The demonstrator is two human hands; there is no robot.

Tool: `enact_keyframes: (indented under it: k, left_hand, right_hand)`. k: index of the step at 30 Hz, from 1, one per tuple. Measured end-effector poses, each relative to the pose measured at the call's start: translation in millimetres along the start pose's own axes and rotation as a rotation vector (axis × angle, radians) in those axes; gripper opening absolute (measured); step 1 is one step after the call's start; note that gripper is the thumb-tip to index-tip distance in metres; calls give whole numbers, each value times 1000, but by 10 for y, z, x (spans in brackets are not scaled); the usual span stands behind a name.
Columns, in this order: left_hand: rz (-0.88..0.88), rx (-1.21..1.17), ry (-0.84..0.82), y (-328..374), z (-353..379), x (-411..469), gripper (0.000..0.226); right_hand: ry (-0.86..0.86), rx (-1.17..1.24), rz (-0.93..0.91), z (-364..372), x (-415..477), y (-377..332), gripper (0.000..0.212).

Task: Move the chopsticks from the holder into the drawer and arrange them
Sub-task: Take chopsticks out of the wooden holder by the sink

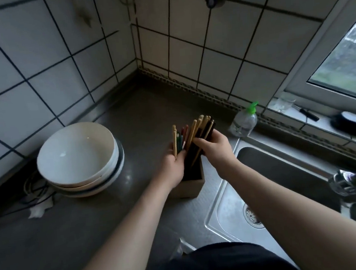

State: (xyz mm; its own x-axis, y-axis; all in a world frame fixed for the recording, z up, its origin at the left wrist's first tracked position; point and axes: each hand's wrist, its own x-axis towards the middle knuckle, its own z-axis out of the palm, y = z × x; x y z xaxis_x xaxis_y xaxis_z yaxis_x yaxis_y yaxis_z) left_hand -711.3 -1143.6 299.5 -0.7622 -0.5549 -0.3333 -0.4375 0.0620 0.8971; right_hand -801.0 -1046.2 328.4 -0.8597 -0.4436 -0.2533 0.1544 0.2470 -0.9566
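Note:
A square wooden holder point(191, 188) stands on the grey counter just left of the sink. Several chopsticks point(196, 128), some pale wood, some dark, some coloured, stick up out of it. My left hand point(174, 166) wraps the holder's left side, thumb against a pale chopstick. My right hand point(214, 146) is closed around a bundle of the dark and pale chopsticks, whose lower ends are still inside the holder. No drawer is in view.
Stacked white bowls point(79, 159) sit left of the holder, with cables and a crumpled tissue point(38, 210) beside them. A steel sink point(265, 191) lies to the right, a soap bottle point(245, 121) at its back corner. Tiled walls close the counter corner.

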Motion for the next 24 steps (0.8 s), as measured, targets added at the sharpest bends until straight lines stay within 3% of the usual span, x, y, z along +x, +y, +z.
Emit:
enact_keyframes:
  k: [5, 10, 19, 24]
  left_hand:
    - [15, -35, 100, -38, 47, -88, 28]
    - [67, -10, 173, -54, 104, -140, 27]
    - [95, -120, 272, 50, 139, -174, 24]
    - [123, -211, 265, 71, 128, -180, 37]
  right_hand:
    - [72, -6, -9, 33, -57, 78, 8]
    - [143, 63, 5, 59, -148, 133, 23]
    - [277, 240, 36, 100, -211, 93, 21]
    - [356, 313, -20, 61, -246, -21, 20]
